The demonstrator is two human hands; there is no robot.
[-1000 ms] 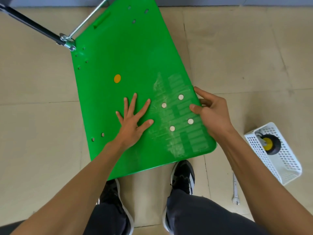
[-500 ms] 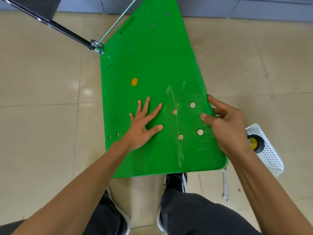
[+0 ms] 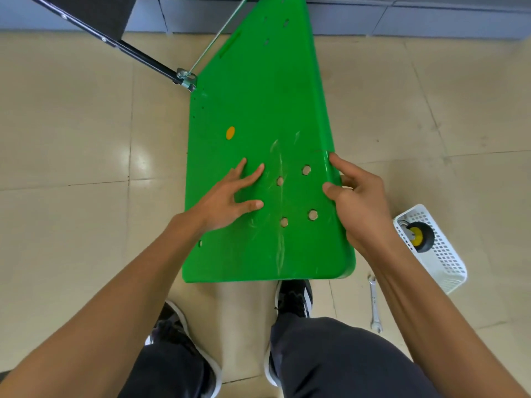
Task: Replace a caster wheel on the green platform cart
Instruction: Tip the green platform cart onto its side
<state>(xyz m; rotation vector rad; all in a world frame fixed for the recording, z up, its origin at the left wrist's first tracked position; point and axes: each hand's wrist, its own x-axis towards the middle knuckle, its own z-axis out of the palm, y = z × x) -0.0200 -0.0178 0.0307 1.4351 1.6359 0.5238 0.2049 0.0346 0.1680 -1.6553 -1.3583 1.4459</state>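
Observation:
The green platform cart [image 3: 258,99] stands on the tiled floor in front of me, its flat deck facing up. Several bolt holes [image 3: 296,195] lie in a square near its right front corner. My left hand [image 3: 230,196] rests flat on the deck with fingers spread, just left of those holes. My right hand [image 3: 356,202] grips the cart's right edge, thumb on top and fingers curled round the rim. A black caster wheel with a yellow hub [image 3: 421,235] lies in a white basket [image 3: 442,262] to the right.
A silver wrench [image 3: 374,303] lies on the floor between the cart and the basket. The cart's black folded handle [image 3: 115,44] stretches away to the upper left. My two shoes [image 3: 293,294] stand just behind the cart's near edge. A grey wall base runs along the top.
The cart has swung so its near edge lies squarer to me and the deck looks flatter. Both hands stayed on it, the right one still gripping the right edge.

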